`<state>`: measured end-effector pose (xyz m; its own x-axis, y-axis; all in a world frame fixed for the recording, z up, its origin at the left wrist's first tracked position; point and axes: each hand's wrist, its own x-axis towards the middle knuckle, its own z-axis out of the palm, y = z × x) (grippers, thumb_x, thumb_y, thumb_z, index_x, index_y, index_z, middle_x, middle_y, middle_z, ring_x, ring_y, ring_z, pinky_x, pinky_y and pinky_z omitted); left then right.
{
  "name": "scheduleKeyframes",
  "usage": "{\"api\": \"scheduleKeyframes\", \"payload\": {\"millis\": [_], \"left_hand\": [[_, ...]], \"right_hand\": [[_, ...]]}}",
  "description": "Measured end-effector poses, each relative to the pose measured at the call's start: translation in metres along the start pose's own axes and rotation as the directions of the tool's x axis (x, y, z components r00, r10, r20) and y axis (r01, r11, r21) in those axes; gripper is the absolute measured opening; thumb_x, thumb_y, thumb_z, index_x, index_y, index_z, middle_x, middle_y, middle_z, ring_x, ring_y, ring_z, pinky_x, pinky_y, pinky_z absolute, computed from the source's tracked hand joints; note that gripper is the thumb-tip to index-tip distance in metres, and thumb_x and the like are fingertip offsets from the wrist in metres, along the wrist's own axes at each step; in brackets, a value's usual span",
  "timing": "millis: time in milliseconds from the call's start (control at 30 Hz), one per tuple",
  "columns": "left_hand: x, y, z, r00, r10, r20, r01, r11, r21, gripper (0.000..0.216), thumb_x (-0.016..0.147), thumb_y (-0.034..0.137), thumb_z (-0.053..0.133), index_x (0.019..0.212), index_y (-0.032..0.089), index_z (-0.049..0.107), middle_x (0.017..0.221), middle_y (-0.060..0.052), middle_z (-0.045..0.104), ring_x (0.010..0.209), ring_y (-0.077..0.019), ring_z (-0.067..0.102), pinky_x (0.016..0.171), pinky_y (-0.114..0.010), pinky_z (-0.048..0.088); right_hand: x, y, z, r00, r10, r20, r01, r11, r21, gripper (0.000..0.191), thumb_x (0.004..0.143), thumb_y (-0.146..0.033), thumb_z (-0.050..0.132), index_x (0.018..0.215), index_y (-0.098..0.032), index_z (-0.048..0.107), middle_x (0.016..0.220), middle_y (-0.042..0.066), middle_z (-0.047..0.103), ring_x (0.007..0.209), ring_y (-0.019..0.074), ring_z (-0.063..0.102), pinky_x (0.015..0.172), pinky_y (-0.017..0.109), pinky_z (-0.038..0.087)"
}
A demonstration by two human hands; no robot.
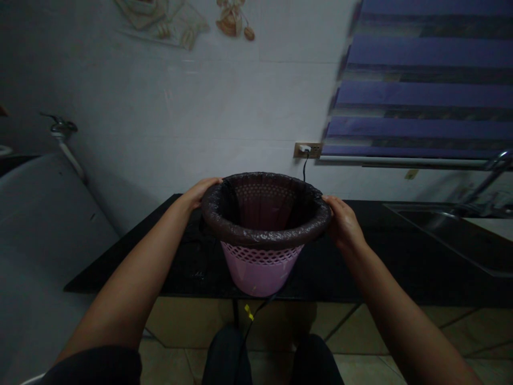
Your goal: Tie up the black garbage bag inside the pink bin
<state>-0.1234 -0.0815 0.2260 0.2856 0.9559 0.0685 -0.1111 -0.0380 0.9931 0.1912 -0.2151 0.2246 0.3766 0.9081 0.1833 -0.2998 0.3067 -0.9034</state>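
A pink plastic waste basket (259, 270) with a lattice band is held up in front of me, over the edge of a black counter (401, 267). A dark bin bag (262, 230) lines it and is folded over the rim. My left hand (199, 192) grips the rim on its left side. My right hand (342, 222) grips the rim on its right side, fingers curled over the bag.
A steel sink (452, 230) with a tap (495, 168) lies at the right of the counter. A wall socket (308, 150) with a plug and cable sits behind the basket, a purple striped blind (420, 80) above right. A grey surface (40, 224) stands left.
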Motion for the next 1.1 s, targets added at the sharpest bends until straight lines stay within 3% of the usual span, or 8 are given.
{"api": "scheduleKeyframes", "payload": {"millis": [233, 433, 733, 1100], "left_hand": [[-0.003, 0.004, 0.004, 1.0, -0.018, -0.01, 0.018, 1.0, 0.017, 0.011, 0.061, 0.027, 0.061, 0.068, 0.019, 0.065, 0.064, -0.001, 0.063, 0.069, -0.0151, 0.058, 0.074, -0.026, 0.046], [0.004, 0.0, -0.001, 0.999, 0.018, 0.029, -0.019, 0.999, 0.029, 0.017, 0.058, 0.03, 0.063, 0.07, 0.019, 0.066, 0.066, 0.001, 0.064, 0.07, -0.0147, 0.059, 0.075, -0.025, 0.046], [0.007, -0.001, -0.002, 1.0, -0.003, -0.004, 0.003, 0.999, 0.044, 0.019, 0.058, 0.031, 0.063, 0.073, 0.02, 0.066, 0.066, 0.0, 0.066, 0.079, -0.0191, 0.061, 0.081, -0.03, 0.046], [0.011, -0.001, -0.002, 1.0, -0.011, 0.008, 0.011, 1.0, 0.028, 0.019, 0.059, 0.03, 0.063, 0.073, 0.018, 0.066, 0.067, 0.0, 0.066, 0.068, -0.0152, 0.059, 0.077, -0.028, 0.047]], "right_hand": [[0.0, 0.0, 0.0, 1.0, 0.009, -0.011, -0.009, 1.0, -0.01, 0.019, 0.059, -0.026, 0.07, 0.061, -0.018, 0.053, 0.059, -0.003, 0.048, 0.053, 0.0066, 0.042, 0.047, 0.019, 0.034], [0.001, 0.001, -0.001, 1.0, 0.004, -0.013, -0.004, 1.0, -0.009, 0.021, 0.058, -0.027, 0.07, 0.06, -0.018, 0.052, 0.058, -0.003, 0.047, 0.051, 0.0065, 0.041, 0.047, 0.019, 0.033], [-0.001, 0.0, 0.0, 1.0, 0.0, -0.017, 0.0, 1.0, -0.006, 0.024, 0.056, -0.028, 0.072, 0.06, -0.018, 0.051, 0.055, -0.004, 0.046, 0.049, 0.0058, 0.039, 0.044, 0.018, 0.032], [-0.003, -0.001, 0.0, 1.0, 0.006, -0.015, -0.006, 1.0, -0.003, 0.024, 0.056, -0.029, 0.072, 0.061, -0.017, 0.051, 0.056, -0.004, 0.048, 0.049, 0.0062, 0.04, 0.044, 0.019, 0.031]]}}
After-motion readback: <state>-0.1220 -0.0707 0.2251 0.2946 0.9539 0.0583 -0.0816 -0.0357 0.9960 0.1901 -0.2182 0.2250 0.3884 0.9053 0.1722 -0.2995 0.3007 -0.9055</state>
